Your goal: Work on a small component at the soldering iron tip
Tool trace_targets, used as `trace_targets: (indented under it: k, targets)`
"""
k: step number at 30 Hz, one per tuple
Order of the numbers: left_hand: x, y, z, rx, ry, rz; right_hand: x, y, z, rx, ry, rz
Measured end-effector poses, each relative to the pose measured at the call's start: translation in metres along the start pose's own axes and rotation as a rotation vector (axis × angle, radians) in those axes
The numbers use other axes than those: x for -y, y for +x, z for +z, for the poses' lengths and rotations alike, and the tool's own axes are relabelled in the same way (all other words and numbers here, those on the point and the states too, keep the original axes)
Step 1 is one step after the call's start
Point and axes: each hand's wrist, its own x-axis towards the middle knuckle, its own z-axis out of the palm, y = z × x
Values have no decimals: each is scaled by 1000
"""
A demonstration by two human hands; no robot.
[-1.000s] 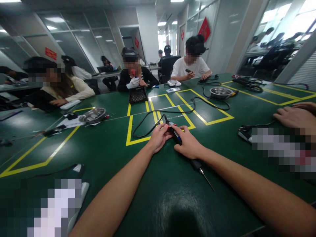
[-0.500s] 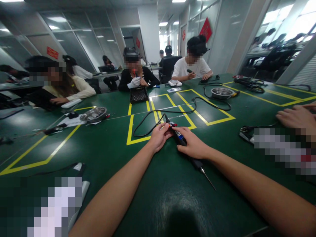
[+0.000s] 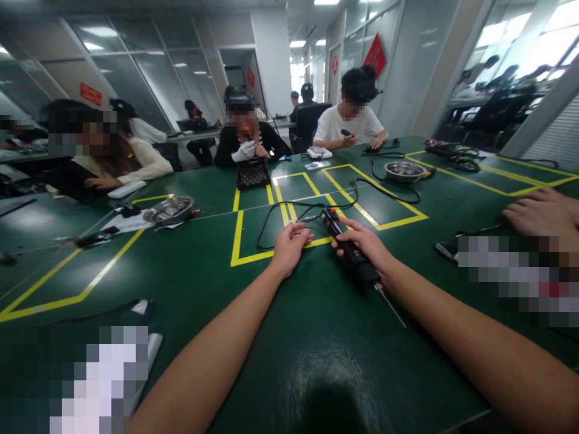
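Note:
My right hand (image 3: pixel 366 244) is wrapped round a black electric screwdriver (image 3: pixel 360 263), a little above the green table (image 3: pixel 289 337). Its long thin bit points toward me and to the right, while the cord end with a small orange-red part faces away. From that end a black cord (image 3: pixel 266 224) loops across the table to the far side. My left hand (image 3: pixel 292 246) is to the left of the screwdriver, apart from it, with loosely curved fingers and nothing visible in them.
Yellow tape outlines (image 3: pixel 253 259) mark the table. Metal bowls stand at the left (image 3: pixel 169 210) and the far right (image 3: pixel 404 171). A black tray (image 3: pixel 253 175) lies before a person across the table. Another person's hands (image 3: pixel 543 211) rest at the right edge.
My left hand has let go of the screwdriver's cord end and moved slightly away. My right hand has turned the screwdriver and now grips it round the body.

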Motion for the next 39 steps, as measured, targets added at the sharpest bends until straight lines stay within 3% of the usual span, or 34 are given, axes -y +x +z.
trace_targets:
  k: [5, 11, 15, 21, 25, 30, 32, 34, 36, 39]
  targets:
    - [2, 3, -7, -24, 267, 128, 8, 14, -12, -126, 469, 184]
    - [2, 4, -9, 7, 404, 179, 0, 23, -18, -138, 512, 183]
    - [-1, 7, -12, -39, 482, 201, 4, 26, -24, -120, 446, 166]
    - [-3, 12, -18, -132, 491, 128, 8, 28, -28, -161, 431, 160]
    - [-4, 15, -26, -174, 530, 122, 4, 24, -25, -105, 256, 47]
    - [-8, 17, -41, -480, 673, 133, -4, 5, -9, 58, -107, -72]
    - [-10, 15, -42, -516, 673, 154, -8, -3, -2, 72, -204, -134]
    - [-12, 11, -37, -459, 635, 223, -13, -9, 4, 83, -319, -144]
    - [-15, 4, -27, -326, 632, 340, -18, -12, 6, 110, -436, -159]
    - [-22, -6, -13, -129, 679, 476, -24, -14, 8, 139, -655, -353]
